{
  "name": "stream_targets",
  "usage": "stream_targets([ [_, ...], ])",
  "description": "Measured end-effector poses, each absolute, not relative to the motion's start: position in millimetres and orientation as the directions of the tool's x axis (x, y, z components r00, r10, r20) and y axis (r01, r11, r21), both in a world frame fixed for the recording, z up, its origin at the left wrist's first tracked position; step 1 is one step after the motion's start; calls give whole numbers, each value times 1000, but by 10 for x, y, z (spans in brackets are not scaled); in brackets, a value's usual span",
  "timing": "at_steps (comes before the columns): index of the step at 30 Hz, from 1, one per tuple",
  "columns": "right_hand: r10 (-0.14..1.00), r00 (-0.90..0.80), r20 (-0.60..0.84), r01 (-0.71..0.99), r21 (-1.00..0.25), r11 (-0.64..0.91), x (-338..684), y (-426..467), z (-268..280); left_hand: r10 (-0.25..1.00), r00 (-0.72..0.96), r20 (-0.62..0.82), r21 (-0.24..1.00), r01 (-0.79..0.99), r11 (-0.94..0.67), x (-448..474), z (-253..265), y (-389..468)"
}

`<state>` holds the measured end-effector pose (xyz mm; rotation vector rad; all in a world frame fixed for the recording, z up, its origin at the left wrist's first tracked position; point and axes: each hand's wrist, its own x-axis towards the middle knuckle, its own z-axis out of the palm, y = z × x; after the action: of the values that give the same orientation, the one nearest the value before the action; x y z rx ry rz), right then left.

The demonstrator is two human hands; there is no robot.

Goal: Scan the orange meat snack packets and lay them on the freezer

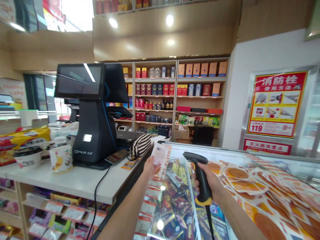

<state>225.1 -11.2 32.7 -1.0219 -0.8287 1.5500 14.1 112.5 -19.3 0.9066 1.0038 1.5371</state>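
Observation:
In the head view my left hand (150,167) is closed on the lower left edge of a flat white packet (160,154) that has a small barcode near its top. My right hand (210,183) is wrapped round the grip of a black and yellow barcode scanner (203,181). The scanner's head points left, apart from the packet, and its cable hangs downward. Below both hands is a glass-topped freezer (172,151) with many wrapped items inside. Flat orange and white packets (262,196) are spread to the right of my right hand.
A black point-of-sale terminal (91,133) stands on the white counter (100,185) at left. Near it are a phone (117,156), a striped pouch (140,146), a lidded cup (28,156) and a yellow snack bag (27,140). Shelves of boxes (156,89) line the back wall.

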Motion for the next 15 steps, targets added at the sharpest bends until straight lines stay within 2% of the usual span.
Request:
stream_targets([
  [3,981,-102,-166,-413,-890,-194,2289,-141,353,990,-140,14,893,-444,-75,299,-219,1104],
  [7,981,-131,-146,-383,-905,-186,2321,-169,372,993,-119,-4,882,-469,-53,497,-248,1091],
  [11,984,-111,-137,-401,-900,-170,2372,-159,392,996,-89,23,908,-415,-58,644,-236,1096],
  [15,991,-42,-124,-397,-909,-131,2502,-108,401,993,-82,90,960,-258,-108,783,-228,1101],
])
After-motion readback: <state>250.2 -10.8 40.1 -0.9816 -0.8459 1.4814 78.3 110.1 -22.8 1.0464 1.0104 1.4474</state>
